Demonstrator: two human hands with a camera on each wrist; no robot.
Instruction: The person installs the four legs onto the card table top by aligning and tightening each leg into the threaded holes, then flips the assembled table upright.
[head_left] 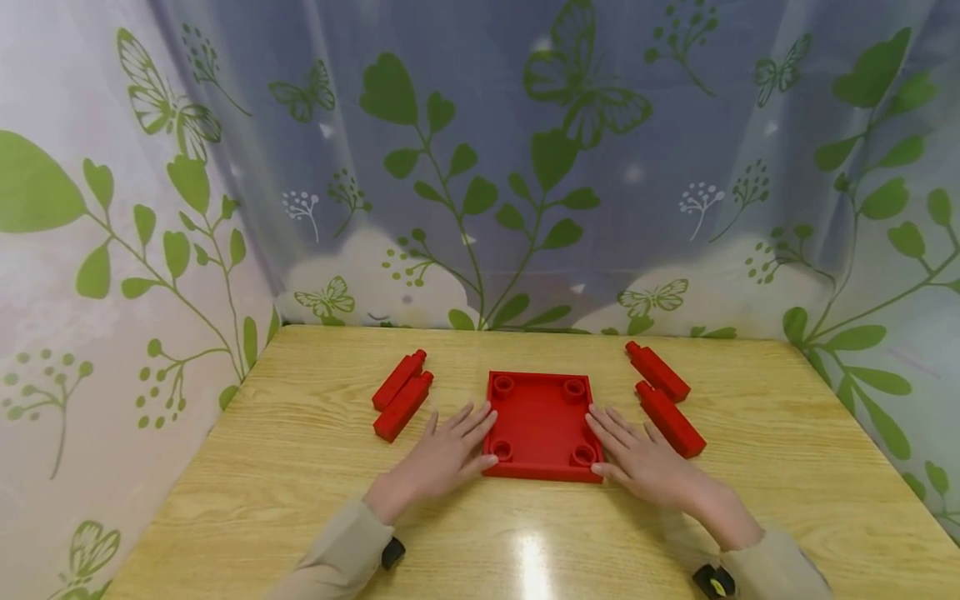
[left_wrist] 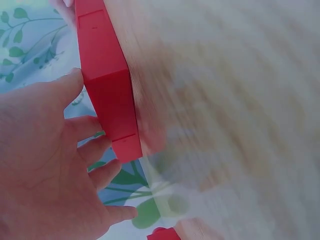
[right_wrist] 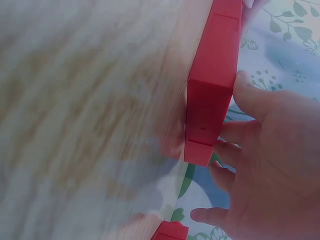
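A square red tray-like piece (head_left: 542, 423) with a raised rim and a round socket at each corner lies in the middle of the table. My left hand (head_left: 447, 450) touches its left side with fingers extended. On the opposite side my right hand (head_left: 643, 460) rests its fingertips against the rim, fingers also straight. Both wrist views show the piece's red side wall (left_wrist: 111, 102) beside spread fingers, with the thumb at its upper edge. In the right wrist view the same wall (right_wrist: 209, 107) meets the right hand (right_wrist: 280, 155).
Two red square-section posts (head_left: 403, 407) with narrow end pegs lie left of the tray-like piece. Two more such posts (head_left: 671, 419) lie to its right. The wooden table (head_left: 300, 500) ends at a leaf-and-butterfly patterned curtain (head_left: 480, 167) behind and at both sides.
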